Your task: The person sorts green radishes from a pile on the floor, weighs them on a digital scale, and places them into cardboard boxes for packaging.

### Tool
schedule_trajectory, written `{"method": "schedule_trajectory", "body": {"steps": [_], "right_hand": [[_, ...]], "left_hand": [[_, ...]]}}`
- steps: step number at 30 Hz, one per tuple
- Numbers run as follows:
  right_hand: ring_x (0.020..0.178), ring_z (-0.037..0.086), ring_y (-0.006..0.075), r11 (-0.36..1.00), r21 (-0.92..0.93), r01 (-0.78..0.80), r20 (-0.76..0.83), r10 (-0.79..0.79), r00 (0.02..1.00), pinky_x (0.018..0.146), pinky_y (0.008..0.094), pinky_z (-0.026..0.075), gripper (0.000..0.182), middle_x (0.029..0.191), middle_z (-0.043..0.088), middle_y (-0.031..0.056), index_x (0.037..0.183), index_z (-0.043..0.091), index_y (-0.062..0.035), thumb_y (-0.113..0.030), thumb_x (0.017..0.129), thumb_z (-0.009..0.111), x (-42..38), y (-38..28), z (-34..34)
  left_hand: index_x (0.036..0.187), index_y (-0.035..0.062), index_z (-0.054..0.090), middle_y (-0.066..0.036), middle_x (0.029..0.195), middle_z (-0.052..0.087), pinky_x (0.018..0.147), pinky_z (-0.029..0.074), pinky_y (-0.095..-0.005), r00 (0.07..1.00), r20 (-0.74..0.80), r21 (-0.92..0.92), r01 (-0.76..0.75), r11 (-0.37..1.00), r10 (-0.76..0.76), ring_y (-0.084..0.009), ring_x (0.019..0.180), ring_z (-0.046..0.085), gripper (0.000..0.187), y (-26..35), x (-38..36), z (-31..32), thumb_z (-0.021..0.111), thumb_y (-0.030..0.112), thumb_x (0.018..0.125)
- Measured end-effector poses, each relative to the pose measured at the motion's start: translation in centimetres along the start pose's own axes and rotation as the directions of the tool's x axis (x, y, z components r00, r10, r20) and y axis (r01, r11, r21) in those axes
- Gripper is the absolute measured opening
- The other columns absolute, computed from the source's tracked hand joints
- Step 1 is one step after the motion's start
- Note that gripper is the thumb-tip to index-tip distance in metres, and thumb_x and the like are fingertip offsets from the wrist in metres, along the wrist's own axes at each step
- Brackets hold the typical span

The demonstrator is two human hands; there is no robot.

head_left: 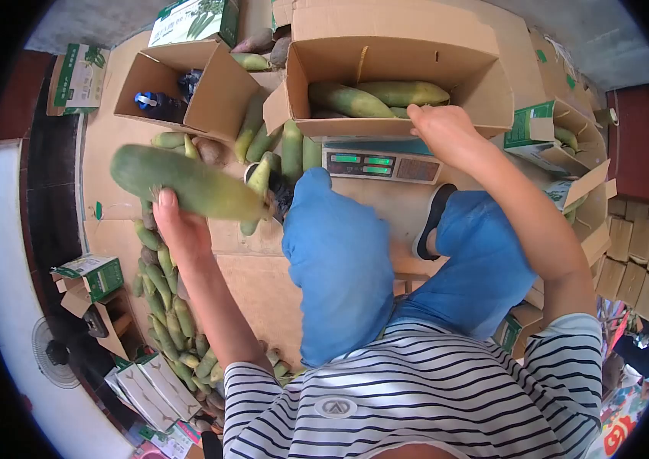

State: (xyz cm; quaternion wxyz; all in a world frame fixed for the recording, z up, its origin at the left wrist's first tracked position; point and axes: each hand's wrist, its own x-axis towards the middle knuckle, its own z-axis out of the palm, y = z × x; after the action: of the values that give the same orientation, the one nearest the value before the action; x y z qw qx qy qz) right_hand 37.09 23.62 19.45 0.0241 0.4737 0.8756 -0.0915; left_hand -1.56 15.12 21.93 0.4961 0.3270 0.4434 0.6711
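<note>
My left hand point(180, 227) grips a large green radish point(187, 182) from below, with the thumb visible near its root hairs; the radish is held up at the left. My right hand point(444, 131) is at the front wall of an open cardboard box point(385, 55), its fingers bent over the edge and partly hidden. Inside that box lie several green radishes point(403, 93). Under the box, a scale point(382, 165) shows green lit displays. What my right fingers hold, if anything, cannot be made out.
A smaller open box point(213, 96) with dark blue items stands left of the large box. Several radishes point(165, 287) are piled along the left floor. More boxes point(550, 138) stand at the right. A fan point(53, 352) is at the far left.
</note>
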Motion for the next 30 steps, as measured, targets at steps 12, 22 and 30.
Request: {"method": "schedule_trajectory", "body": {"steps": [12,22,30], "right_hand": [[0.074,0.059,0.0363,1.0,-0.023,0.001,0.038,-0.001,0.999,0.062,0.0444,0.047,0.02,0.073,0.058,0.0189,0.084,0.044,0.0009,-0.014,0.083,0.058,0.1,0.0,-0.4],[0.071,0.058,0.0379,0.999,-0.047,-0.025,0.047,0.027,0.999,0.058,0.0471,0.045,0.022,0.067,0.058,0.0184,0.088,0.043,-0.0014,-0.018,0.084,0.057,0.4,-0.8,-0.9],[0.078,0.061,0.0328,0.999,-0.015,-0.029,0.0,0.029,1.0,0.064,0.0426,0.049,0.012,0.073,0.061,0.0167,0.086,0.048,0.0013,-0.008,0.08,0.053,0.4,-0.5,-0.4]], "left_hand": [[0.109,-0.0065,0.052,-0.023,0.109,0.054,0.089,0.041,-0.0375,0.984,0.03,0.97,-0.071,0.231,0.178,-0.0311,0.104,0.052,0.064,-13.7,3.1,-7.2,0.076,0.037,0.069],[0.116,-0.0054,0.044,-0.023,0.104,0.057,0.085,0.044,-0.0387,0.943,-0.306,0.858,0.333,0.392,-0.133,-0.0365,0.096,0.057,0.061,-25.9,-4.0,-21.6,0.074,0.016,0.068],[0.108,-0.0049,0.05,-0.015,0.103,0.059,0.079,0.045,-0.0318,0.821,-0.459,0.719,0.568,0.4,-0.34,-0.0225,0.091,0.058,0.054,-25.6,-5.0,-18.8,0.077,0.02,0.069]]}}
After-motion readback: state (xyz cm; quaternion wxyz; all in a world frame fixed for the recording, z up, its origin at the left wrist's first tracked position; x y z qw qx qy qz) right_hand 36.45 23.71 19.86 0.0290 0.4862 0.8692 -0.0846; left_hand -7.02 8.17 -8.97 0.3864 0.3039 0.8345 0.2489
